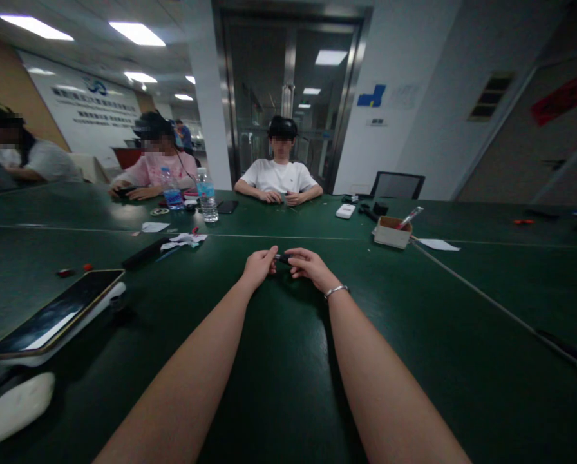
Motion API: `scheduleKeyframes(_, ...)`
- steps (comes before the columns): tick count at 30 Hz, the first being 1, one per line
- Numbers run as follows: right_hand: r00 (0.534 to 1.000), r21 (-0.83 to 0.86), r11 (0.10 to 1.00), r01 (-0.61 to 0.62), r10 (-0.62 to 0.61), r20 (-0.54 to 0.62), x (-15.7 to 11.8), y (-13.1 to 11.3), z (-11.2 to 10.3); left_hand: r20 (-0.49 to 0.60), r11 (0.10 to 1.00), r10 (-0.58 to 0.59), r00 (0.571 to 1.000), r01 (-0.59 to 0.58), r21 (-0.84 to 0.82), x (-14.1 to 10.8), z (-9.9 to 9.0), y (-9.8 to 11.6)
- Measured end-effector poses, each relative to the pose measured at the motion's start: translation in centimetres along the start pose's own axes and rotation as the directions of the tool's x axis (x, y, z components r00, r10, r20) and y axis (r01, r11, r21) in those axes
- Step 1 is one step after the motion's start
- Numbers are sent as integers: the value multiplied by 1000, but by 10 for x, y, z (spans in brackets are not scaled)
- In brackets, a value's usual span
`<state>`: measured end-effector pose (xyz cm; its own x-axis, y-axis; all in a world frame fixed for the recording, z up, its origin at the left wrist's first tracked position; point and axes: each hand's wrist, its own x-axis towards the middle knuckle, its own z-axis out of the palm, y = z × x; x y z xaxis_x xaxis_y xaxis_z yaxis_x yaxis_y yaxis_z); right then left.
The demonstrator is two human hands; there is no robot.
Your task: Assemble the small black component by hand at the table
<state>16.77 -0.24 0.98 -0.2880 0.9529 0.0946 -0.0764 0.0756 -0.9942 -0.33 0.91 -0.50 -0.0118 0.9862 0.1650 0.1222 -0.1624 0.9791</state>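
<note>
Both arms reach forward over the dark green table (pixel 279 361). Between the hands is a small dark stick-like object (pixel 283 259) with a paler, shiny bit at its left end; its exact kind is too small to make out. My left hand (pixel 259 268) is closed, thumb on top, pinching that left end. At the other end, the thumb and fingers of my right hand (pixel 312 268) close on the dark part. A silver bracelet (pixel 337 292) circles my right wrist. My fingers hide part of the object.
To the left lie a phone (pixel 61 316) propped on a white thing and a white mouse-like object (pixel 18 409). Farther off stand water bottles (pixel 207 196) and a small open box (pixel 393 233). A cable (pixel 476 290) crosses the right side. People sit opposite and at left.
</note>
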Motion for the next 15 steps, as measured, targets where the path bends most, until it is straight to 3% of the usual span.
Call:
scheduleKeyframes(9, 1000, 8, 1000, 21, -21, 1, 2, 4, -1, 7, 993, 46, 999, -47, 112, -2, 1, 0)
scheduleKeyframes(15, 1000, -31, 999, 7, -7, -16, 2, 4, 0, 47, 991, 109, 993, -112, 67, -1, 1, -2)
